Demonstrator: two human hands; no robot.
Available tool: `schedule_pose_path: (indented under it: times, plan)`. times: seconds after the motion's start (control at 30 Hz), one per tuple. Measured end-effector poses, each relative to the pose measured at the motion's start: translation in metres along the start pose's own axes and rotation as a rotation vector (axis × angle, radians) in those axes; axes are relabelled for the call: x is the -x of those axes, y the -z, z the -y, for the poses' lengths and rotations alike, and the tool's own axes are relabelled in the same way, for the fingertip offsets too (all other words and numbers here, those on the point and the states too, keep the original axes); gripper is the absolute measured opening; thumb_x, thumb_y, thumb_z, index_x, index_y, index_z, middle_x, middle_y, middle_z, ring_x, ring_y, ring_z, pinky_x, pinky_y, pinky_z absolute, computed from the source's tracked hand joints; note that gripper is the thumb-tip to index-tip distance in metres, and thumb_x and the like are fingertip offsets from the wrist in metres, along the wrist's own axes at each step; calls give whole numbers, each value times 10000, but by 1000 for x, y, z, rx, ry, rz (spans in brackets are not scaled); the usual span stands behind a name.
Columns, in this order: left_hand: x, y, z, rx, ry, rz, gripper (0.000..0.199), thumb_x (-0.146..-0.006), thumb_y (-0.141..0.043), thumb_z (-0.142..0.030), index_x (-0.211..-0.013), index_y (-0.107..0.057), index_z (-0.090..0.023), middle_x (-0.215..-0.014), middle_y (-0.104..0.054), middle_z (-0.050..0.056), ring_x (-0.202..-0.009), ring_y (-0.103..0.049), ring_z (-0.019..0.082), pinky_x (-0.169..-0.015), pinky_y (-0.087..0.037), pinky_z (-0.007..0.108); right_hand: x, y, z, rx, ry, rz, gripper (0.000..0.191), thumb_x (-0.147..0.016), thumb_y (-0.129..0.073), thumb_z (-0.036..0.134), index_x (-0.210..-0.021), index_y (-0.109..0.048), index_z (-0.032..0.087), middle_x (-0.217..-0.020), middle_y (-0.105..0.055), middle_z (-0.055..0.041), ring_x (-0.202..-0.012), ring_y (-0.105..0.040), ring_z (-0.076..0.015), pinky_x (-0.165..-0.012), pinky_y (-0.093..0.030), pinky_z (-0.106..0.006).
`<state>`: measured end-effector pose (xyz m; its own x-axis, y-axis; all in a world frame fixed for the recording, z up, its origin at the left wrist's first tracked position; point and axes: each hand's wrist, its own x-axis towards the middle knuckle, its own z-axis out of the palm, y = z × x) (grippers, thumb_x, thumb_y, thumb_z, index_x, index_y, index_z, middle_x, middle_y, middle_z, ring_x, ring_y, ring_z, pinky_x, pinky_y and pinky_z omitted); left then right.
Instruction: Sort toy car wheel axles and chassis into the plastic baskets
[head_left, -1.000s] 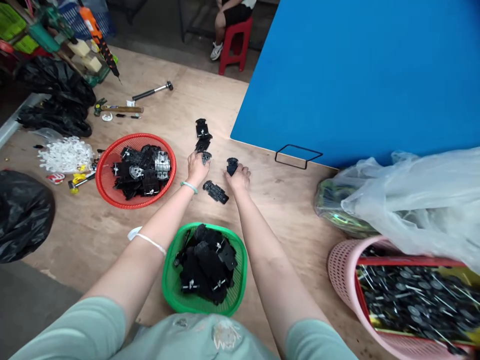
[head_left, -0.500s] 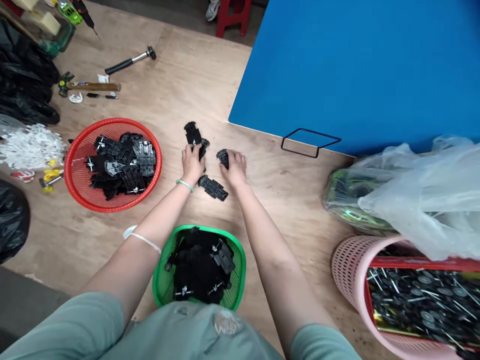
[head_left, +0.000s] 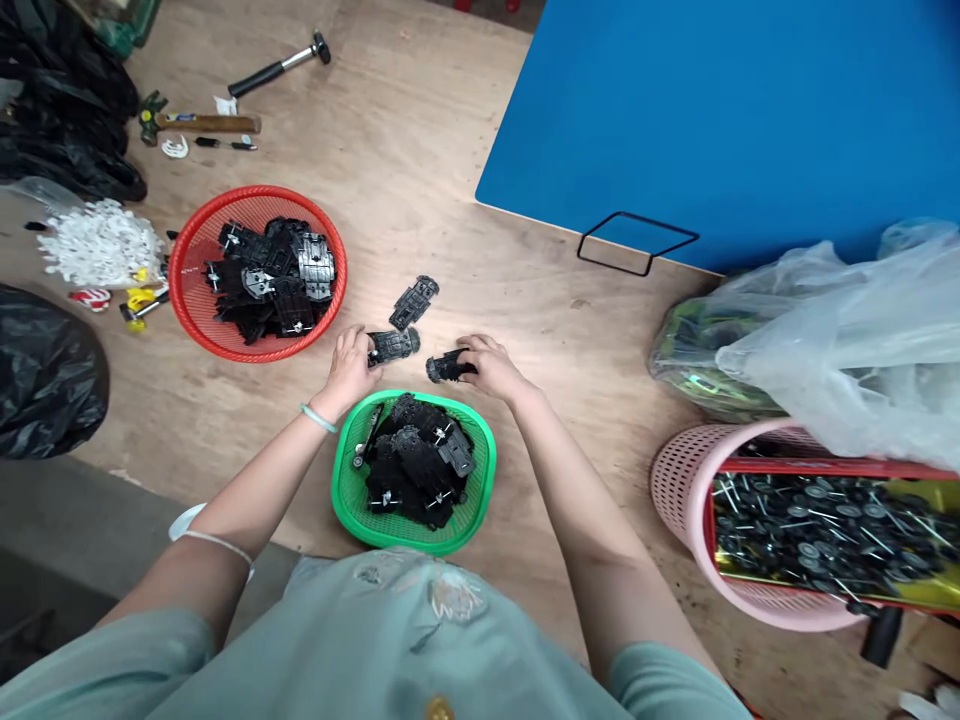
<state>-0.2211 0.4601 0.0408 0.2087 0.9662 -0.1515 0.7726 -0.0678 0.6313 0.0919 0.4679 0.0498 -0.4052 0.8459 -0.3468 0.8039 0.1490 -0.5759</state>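
My left hand (head_left: 353, 370) grips the left end of a black plastic chassis piece (head_left: 394, 345) just above the green basket (head_left: 340, 480). Fingers of my right hand (head_left: 491, 366) are closed on another black piece (head_left: 444, 367), a short gap to the right of the first. A third black piece (head_left: 414, 302) lies tilted on the wooden table (head_left: 585, 350), beyond the one at my left hand. Several black pieces, some with silver axles, fill the green basket. More such pieces lie in the round red basket (head_left: 180, 285) at the left.
Two hammers (head_left: 259, 80) lie at the upper left, near a heap of white parts (head_left: 101, 243). A blue board (head_left: 675, 120) covers the upper right. At the right stand a plastic bag (head_left: 847, 350) and a pink basket (head_left: 675, 480) holding wheels on axles.
Both hands have come back closer to the green basket and stand farther apart. The loose black pieces lie differently, and more pieces show in the green basket. The view has shifted.
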Motion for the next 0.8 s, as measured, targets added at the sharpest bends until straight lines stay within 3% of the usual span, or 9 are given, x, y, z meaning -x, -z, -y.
schedule_pose_path:
  times: [0.07, 0.17, 0.23, 0.3, 0.43, 0.5, 0.57, 0.7, 0.8]
  plan:
    - [-2, -1, 0, -54, 14, 58, 608, -770, -836, -187, -1300, -540, -165, -1509, -501, 198, -1477, -397, 374, -1249, -322, 515, 0, -6, 15, 187, -30, 66, 429, -725, -851, 132, -1130, -726, 196, -1439, -609, -158, -1351, -507, -358, -1085, -463, -483]
    - [-18, -2, -5, -170, 83, 169, 725, -769, -869, -264, -1397, -520, -165, -1449, -566, 180, -1392, -475, 363, -1207, -359, 511, -9, -6, 28, 343, -171, 175, 670, -716, -910, 206, -1327, -643, 141, -1326, -648, -195, -1236, -590, -342, -1047, -474, -410]
    - [-27, -1, -6, -249, 134, 224, 597, -755, -885, -329, -1269, -622, -174, -1360, -617, 166, -1338, -507, 378, -1148, -402, 522, -19, 1, 33, 412, -212, 309, 567, -747, -910, 293, -1254, -704, 143, -1244, -686, -189, -1189, -614, -350, -1029, -475, -400]
    - [-33, 0, -6, -279, 139, 275, 437, -748, -884, -365, -1102, -693, -194, -1285, -657, 145, -1314, -528, 376, -1100, -438, 491, -36, 12, 39, 447, -151, 365, 399, -803, -866, 348, -1146, -768, 170, -1214, -699, -178, -1201, -602, -369, -1028, -472, -428]
    - [-36, -3, -6, -204, 134, 433, 289, -769, -823, -279, -1033, -719, -222, -1122, -747, 84, -1121, -663, 288, -942, -508, 353, -100, 29, 51, 435, 103, 177, 370, -822, -850, 324, -1156, -768, 188, -1497, -565, -144, -1459, -397, -424, -1176, -371, -555]
    - [-38, -6, -9, -197, 156, 489, 319, -748, -826, -265, -1047, -724, -222, -1091, -768, 79, -1060, -697, 284, -901, -516, 343, -135, 27, 55, 420, 162, 179, 432, -772, -902, 328, -1146, -751, 176, -1552, -519, -134, -1528, -302, -437, -1241, -287, -601]
    - [-41, -8, -11, -214, 181, 546, 324, -684, -872, -284, -973, -739, -221, -1062, -778, 85, -1045, -710, 304, -893, -521, 350, -158, 18, 54, 390, 125, 200, 541, -708, -951, 321, -1162, -719, 143, -1476, -568, -169, -1491, -370, -431, -1246, -298, -595]
    - [-41, -10, -10, -192, 170, 639, 266, -611, -895, -288, -820, -741, -232, -947, -777, 59, -977, -718, 296, -853, -528, 332, -148, -3, 37, 225, -127, 38, 826, -632, -983, 309, -1321, -586, 86, -1325, -638, -203, -1258, -600, -363, -1132, -472, -513]
    - [-34, -8, -5, -196, 136, 580, 222, -653, -852, -267, -843, -745, -227, -935, -775, 60, -964, -719, 294, -849, -534, 338, -106, -10, 15, 31, -266, -60, 728, -641, -952, 331, -1249, -607, 129, -1204, -696, -119, -1099, -672, -292, -1052, -546, -470]
